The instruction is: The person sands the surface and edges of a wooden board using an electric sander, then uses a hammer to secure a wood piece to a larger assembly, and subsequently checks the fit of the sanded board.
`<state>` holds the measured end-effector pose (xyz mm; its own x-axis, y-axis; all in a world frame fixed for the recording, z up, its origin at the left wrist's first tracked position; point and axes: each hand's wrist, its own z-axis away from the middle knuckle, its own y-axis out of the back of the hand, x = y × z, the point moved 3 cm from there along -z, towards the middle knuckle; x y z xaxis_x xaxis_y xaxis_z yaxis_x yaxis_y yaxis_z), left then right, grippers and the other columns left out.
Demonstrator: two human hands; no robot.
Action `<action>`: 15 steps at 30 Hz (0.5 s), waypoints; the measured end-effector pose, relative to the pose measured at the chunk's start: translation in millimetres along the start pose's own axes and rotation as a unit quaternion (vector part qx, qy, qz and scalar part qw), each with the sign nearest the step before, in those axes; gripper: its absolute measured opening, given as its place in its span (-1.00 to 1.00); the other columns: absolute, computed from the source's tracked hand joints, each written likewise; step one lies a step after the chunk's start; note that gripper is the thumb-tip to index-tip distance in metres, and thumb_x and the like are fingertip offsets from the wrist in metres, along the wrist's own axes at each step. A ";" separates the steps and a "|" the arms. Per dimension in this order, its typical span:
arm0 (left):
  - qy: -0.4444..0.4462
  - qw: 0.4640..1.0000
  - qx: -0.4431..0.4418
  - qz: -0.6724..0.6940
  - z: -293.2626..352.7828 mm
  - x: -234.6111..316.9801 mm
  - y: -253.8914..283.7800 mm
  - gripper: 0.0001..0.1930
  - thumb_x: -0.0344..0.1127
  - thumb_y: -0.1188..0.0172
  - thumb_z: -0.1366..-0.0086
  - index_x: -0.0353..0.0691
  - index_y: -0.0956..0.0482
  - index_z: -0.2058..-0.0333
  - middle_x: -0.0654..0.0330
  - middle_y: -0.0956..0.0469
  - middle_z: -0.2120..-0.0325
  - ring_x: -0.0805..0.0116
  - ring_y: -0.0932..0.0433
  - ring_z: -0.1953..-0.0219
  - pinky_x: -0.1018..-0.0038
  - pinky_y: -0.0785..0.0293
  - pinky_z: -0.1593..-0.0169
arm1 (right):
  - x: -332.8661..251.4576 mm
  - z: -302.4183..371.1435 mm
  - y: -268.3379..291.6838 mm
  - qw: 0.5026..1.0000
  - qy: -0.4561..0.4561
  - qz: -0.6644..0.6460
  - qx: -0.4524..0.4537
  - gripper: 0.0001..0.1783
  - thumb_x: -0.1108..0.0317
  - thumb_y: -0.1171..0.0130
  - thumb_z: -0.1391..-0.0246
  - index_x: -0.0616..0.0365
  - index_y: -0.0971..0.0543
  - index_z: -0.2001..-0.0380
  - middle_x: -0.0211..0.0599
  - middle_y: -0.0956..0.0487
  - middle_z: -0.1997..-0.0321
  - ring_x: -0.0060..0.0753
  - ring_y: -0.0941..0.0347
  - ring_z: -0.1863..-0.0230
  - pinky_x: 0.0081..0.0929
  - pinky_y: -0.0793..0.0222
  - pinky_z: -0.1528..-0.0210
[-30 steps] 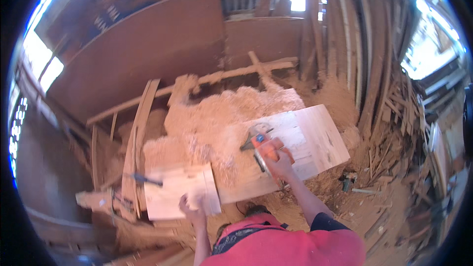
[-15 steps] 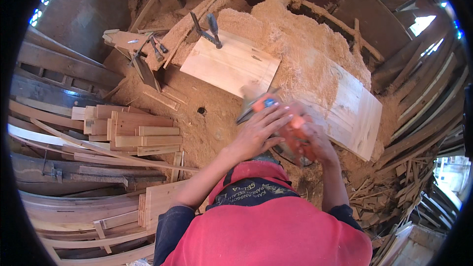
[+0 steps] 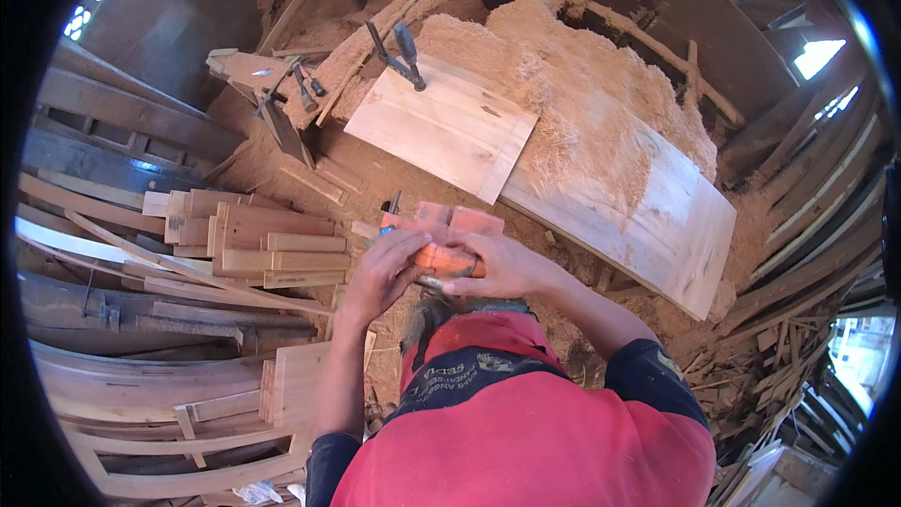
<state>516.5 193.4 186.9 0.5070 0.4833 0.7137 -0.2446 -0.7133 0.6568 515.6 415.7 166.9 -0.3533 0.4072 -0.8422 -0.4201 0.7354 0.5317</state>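
Close in front of my body I hold an orange-red electric planer. My left hand is closed on its left end, by a blue part. My right hand is wrapped round its bright orange handle. The planer is apart from the wood, its underside not clearly seen. Beyond it lies a pale wooden panel, with a dark bar clamp at its far left corner. A second long pale panel extends to the right, partly under curly wood shavings.
Stacked short boards lie at left, beside long curved planks. Hand tools rest on a small dusty stand at the far left. Scrap wood is heaped at right, and more planks lean along the right wall.
Both hands have brought the planer left and nearer my body, away from the panels' near edge, and turned it. The panels and clamp stay put.
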 end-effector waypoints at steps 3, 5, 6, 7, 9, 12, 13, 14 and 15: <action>-0.002 0.999 0.027 0.023 -22.6 -5.8 -21.3 -0.45 -0.42 -0.43 -0.09 -0.27 -0.51 -0.09 -0.02 -0.53 -0.04 0.00 -0.50 -0.11 0.22 -0.45 -0.15 | 25.6 -6.3 9.3 0.980 -0.158 0.114 -0.048 -0.27 -0.21 -0.34 0.06 0.05 -0.57 -0.06 0.00 -0.65 0.15 0.06 -0.61 0.12 -0.09 -0.52 0.11; 0.016 0.995 0.100 0.021 -38.5 -8.6 -33.3 -0.38 -0.36 -0.47 -0.05 -0.25 -0.49 -0.12 -0.03 -0.51 -0.07 0.00 -0.47 -0.15 0.20 -0.42 -0.18 | 46.8 -0.4 18.6 0.982 -0.166 0.092 -0.009 -0.32 -0.17 -0.35 0.08 0.07 -0.59 -0.01 0.00 -0.66 0.18 0.04 -0.61 0.13 -0.11 -0.52 0.10; 0.034 0.985 0.167 0.020 -43.0 -15.0 -36.3 -0.31 -0.31 -0.52 -0.02 -0.23 -0.46 -0.15 -0.03 -0.49 -0.09 0.00 -0.44 -0.18 0.19 -0.38 -0.22 | 59.6 5.5 24.3 0.981 -0.177 0.068 0.031 -0.36 -0.13 -0.36 0.09 0.09 -0.62 0.04 0.01 -0.66 0.21 0.02 -0.61 0.13 -0.13 -0.52 0.09; 0.122 0.971 0.205 0.028 -29.8 -38.7 -50.7 -0.23 -0.15 -0.53 -0.03 -0.28 -0.41 -0.19 -0.07 -0.46 -0.12 -0.01 -0.42 -0.20 0.20 -0.34 -0.25 | 71.6 11.8 27.4 0.983 -0.176 0.026 0.039 -0.46 0.01 -0.39 0.11 0.09 -0.65 0.08 -0.01 -0.66 0.21 0.03 -0.62 0.14 -0.16 -0.52 0.10; 0.249 0.935 0.250 0.038 -8.1 -85.2 -97.5 -0.22 -0.08 -0.51 -0.06 -0.33 -0.40 -0.19 -0.09 -0.46 -0.12 -0.01 -0.43 -0.18 0.21 -0.35 -0.23 | 86.6 22.9 38.6 0.982 -0.180 0.005 0.054 -0.50 0.09 -0.39 0.13 0.11 -0.66 0.11 -0.01 -0.66 0.21 0.01 -0.61 0.12 -0.18 -0.51 0.08; 0.432 0.849 0.285 0.103 4.9 -123.2 -157.0 -0.16 0.06 -0.47 -0.09 -0.42 -0.38 -0.18 -0.14 -0.46 -0.09 0.00 -0.44 -0.15 0.23 -0.36 -0.21 | 104.6 34.2 50.8 0.979 -0.182 -0.020 0.092 -0.54 0.19 -0.39 0.17 0.15 -0.66 0.14 -0.02 -0.66 0.24 -0.01 -0.59 0.12 -0.24 -0.49 0.05; 0.491 0.810 0.276 0.161 3.2 -126.3 -174.7 -0.12 0.13 -0.45 -0.09 -0.47 -0.37 -0.18 -0.16 -0.45 -0.08 0.01 -0.45 -0.13 0.24 -0.36 -0.21 | 110.8 39.5 54.1 0.977 -0.180 -0.023 0.113 -0.55 0.23 -0.38 0.18 0.16 -0.66 0.15 -0.03 -0.65 0.27 -0.03 -0.58 0.14 -0.26 -0.47 0.05; 0.494 0.808 0.278 0.161 -6.3 -121.9 -183.9 -0.12 0.13 -0.45 -0.09 -0.47 -0.37 -0.18 -0.16 -0.45 -0.08 0.01 -0.45 -0.13 0.24 -0.36 -0.21 | 118.6 43.3 56.8 0.977 -0.181 -0.023 0.109 -0.55 0.23 -0.38 0.18 0.16 -0.66 0.15 -0.03 -0.65 0.27 -0.03 -0.58 0.14 -0.26 -0.47 0.05; 0.494 0.799 0.280 0.197 -16.7 -118.6 -193.7 -0.09 0.14 -0.46 -0.07 -0.47 -0.37 -0.18 -0.17 -0.45 -0.08 0.02 -0.45 -0.12 0.23 -0.36 -0.20 | 126.1 46.4 59.0 0.981 -0.163 0.006 0.104 -0.59 0.25 -0.39 0.18 0.20 -0.65 0.20 -0.07 -0.64 0.33 -0.14 -0.57 0.23 -0.31 -0.45 0.14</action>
<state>490.0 282.7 -20.9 -0.4870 0.1330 0.8632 0.3235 -0.8906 0.3197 485.1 535.6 88.0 -0.0564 0.5427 -0.8381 -0.2251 0.8109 0.5402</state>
